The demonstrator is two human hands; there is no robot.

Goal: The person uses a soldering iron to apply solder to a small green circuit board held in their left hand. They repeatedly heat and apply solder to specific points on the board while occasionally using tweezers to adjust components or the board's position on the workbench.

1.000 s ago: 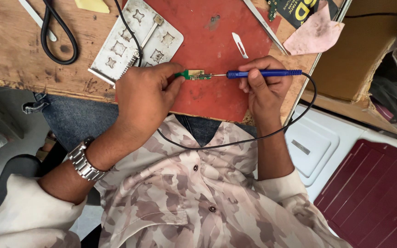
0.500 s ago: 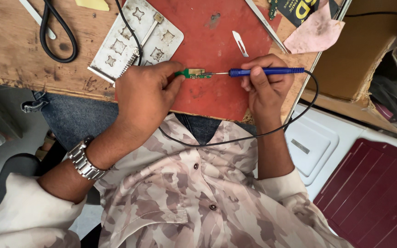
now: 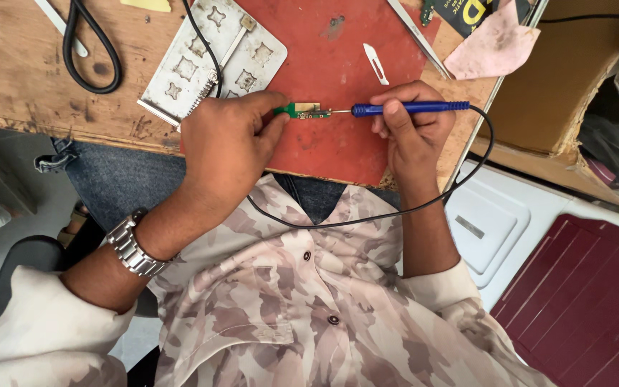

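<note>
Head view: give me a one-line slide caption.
Left hand pinches a small green circuit board over a red mat while the right hand touches a blue-handled soldering iron to it.

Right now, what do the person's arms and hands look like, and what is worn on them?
Both hands are bare, without gloves or rings that I can see. The left hand has a silver metal watch with a link band at the wrist. The right hand has a bare wrist. Both sleeves are pushed up, light beige with a brownish camouflage pattern.
</note>
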